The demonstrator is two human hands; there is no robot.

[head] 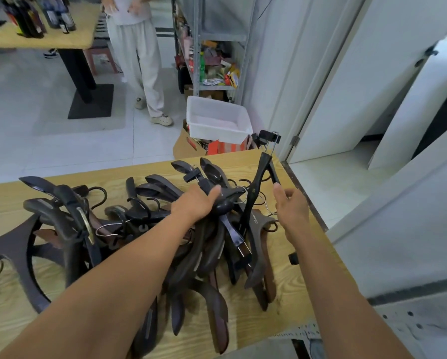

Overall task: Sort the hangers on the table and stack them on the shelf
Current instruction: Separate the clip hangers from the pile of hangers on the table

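A tangled heap of dark wooden hangers with metal hooks covers the light wooden table. My left hand rests on top of the heap's middle, fingers closed over a thick dark hanger. My right hand is at the table's right edge and grips the lower end of a slim black clip hanger. That hanger stands tilted upright above the heap, its clip up past the table's far edge.
A white plastic bin sits on boxes beyond the table's far edge. Behind it stands a metal shelf with packets. A person stands by another table with bottles. White doors lie to the right.
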